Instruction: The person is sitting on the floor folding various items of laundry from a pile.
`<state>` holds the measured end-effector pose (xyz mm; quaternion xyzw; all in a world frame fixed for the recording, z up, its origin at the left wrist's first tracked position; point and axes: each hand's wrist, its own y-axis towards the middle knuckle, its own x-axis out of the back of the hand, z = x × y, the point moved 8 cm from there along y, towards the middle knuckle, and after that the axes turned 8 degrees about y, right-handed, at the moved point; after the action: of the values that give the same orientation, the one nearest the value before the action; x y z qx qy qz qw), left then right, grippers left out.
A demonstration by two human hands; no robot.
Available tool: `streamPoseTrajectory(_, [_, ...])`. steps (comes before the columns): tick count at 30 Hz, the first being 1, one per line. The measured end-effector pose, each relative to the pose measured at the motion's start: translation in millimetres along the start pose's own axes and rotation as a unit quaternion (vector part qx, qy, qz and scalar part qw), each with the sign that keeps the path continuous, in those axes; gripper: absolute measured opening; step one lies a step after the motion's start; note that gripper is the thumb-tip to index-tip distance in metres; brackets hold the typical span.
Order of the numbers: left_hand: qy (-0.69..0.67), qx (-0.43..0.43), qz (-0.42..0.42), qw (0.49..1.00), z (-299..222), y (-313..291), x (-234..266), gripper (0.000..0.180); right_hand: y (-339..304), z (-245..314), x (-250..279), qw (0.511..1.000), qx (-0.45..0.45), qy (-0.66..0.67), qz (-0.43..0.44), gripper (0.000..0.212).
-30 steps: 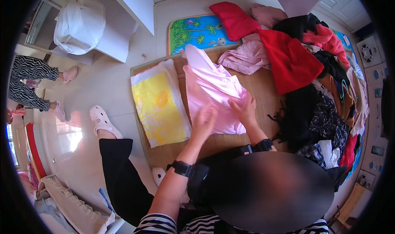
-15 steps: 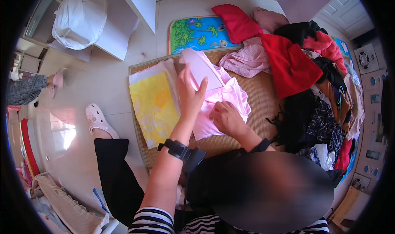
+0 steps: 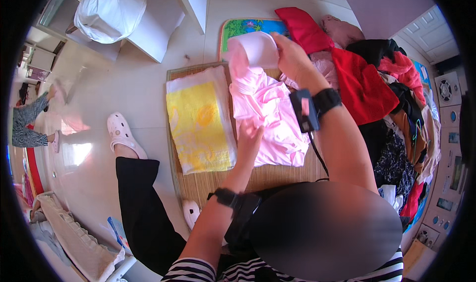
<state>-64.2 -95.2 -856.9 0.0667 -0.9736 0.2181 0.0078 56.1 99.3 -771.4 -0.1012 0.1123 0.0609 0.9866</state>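
A crumpled pink garment (image 3: 272, 140) lies on a woven straw mat (image 3: 208, 181). My right hand (image 3: 295, 59) pinches its far end, lifting a pale pink flap up off the mat in a curve. Lower down, my left hand (image 3: 250, 138) has its fingers closed on the cloth near the garment's left side; its fingertips are partly hidden by the hand itself. Just left of the garment lies a flat, folded yellow and white towel (image 3: 201, 128).
A large clothes heap fills the right, with a red cloth (image 3: 362, 86) nearest the mat and a dark patterned piece (image 3: 395, 150) below it. A colourful play mat (image 3: 225, 36) lies beyond. White furniture (image 3: 156, 29) stands far left. Another person's legs (image 3: 32, 123) show at the left edge.
My right hand has moved up and away to the garment's far end and now lifts the flap. My left hand has come down from that flap to the garment's lower left. The view has shifted slightly.
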Motion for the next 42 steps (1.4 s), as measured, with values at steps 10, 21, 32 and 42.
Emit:
streamPoseTrajectory(10, [0.067, -0.212, 0.178, 0.958, -40.7, 11.7, -49.7, 0.042, -108.9, -57.2, 54.4, 0.933, 0.111, -0.335, -0.065, 0.051])
streamPoseTrajectory(21, [0.314, -0.286, -0.070, 0.902, 6.0, -41.5, 12.9, 0.048, -150.7, -117.8, 149.8, 0.944, 0.005, -0.168, -0.283, 0.020])
streamPoseTrajectory(32, [0.211, -0.026, -0.176, 0.961, 58.8, -51.3, 37.9, 0.051, -206.1, -123.3, 92.5, 0.764, -0.012, -0.592, -0.256, 0.070])
streamPoseTrajectory(42, [-0.247, -0.068, 0.178, 0.950, -207.7, -156.6, 32.1, 0.046, -268.7, 95.2, 14.6, 0.949, -0.024, 0.298, -0.098, 0.045])
